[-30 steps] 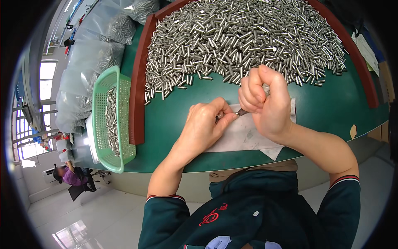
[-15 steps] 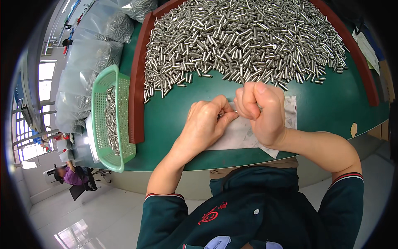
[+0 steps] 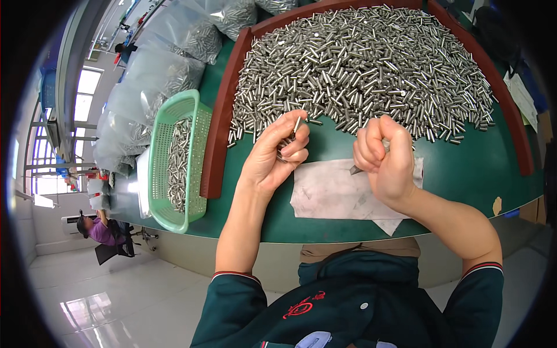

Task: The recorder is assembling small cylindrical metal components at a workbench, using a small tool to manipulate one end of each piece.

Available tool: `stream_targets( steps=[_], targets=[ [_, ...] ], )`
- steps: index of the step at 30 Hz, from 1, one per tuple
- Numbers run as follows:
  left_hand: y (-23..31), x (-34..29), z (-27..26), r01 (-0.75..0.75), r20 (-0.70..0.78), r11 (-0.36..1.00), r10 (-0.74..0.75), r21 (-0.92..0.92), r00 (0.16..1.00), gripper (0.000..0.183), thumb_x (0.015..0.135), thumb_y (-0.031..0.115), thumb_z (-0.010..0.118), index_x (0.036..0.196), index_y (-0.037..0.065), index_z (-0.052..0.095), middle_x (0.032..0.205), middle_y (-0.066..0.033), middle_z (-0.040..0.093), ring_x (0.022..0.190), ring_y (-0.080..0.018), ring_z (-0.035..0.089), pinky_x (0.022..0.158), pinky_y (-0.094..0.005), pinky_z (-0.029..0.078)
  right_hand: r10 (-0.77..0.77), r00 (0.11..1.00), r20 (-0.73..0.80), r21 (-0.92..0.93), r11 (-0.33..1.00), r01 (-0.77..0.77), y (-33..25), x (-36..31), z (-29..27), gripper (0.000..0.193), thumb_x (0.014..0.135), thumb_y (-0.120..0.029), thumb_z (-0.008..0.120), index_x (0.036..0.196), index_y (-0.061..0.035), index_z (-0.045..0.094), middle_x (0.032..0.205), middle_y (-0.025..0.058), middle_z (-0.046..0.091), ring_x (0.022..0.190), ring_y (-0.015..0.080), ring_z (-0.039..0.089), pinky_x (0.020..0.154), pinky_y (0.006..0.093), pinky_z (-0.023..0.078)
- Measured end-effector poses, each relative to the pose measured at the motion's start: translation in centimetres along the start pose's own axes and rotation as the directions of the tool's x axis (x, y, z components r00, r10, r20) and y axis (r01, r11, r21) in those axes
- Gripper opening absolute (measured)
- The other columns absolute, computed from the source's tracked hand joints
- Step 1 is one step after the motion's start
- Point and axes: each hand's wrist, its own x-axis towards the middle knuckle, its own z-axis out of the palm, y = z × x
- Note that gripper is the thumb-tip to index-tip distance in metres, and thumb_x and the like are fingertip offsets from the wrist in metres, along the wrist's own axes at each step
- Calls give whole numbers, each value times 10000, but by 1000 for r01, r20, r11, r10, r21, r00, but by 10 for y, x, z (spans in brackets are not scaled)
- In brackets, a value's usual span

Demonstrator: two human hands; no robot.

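Observation:
My left hand (image 3: 268, 159) is raised left of the cloth, fingers curled. A small metal pin (image 3: 297, 125) stands up between its thumb and fingertips, and more metal shows inside the curled fingers. My right hand (image 3: 390, 165) is closed in a fist above the cloth's right part. From the fist's lower left side pokes a grey pointed tip (image 3: 355, 170); the rest of that tool is hidden in the fingers. Under my hands lies a white, grey-smudged cloth (image 3: 325, 194). Beyond them spreads a large heap of short shiny metal pins (image 3: 360, 72).
Dark red rails (image 3: 223, 124) border the heap on the green table (image 3: 458, 174). A light green basket (image 3: 200, 151) with pins stands left of the rail. Clear bags of pins (image 3: 156, 81) line the far left. A person in purple (image 3: 101, 231) sits in the left background.
My hands, close together before, have moved apart. The left has turned up, bringing the pin into sight; the tip at my right fist now shows. The view has shifted slightly.

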Motion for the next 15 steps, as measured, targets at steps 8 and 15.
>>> stream_targets(
  steps=[8,15],
  targets=[
    [-12,14,5,-155,-3,270,507,950,862,201,860,167,506,821,-17,577,604,-2,515,514,-67,424,459,-222,361,12,1000,2,-15,1000,-12,-2,2,-1,323,825,-174,296,515,-85,280,459,-11,273,406,69,206,387,228,185],
    [-27,23,3,-115,368,-488,462,865,807,111,776,81,569,866,18,547,636,-146,578,534,-307,551,494,-355,419,13,1000,-2,1,1000,-13,-2,3,1,327,829,-170,302,514,-86,279,460,-14,274,402,66,211,383,223,188]
  ],
)
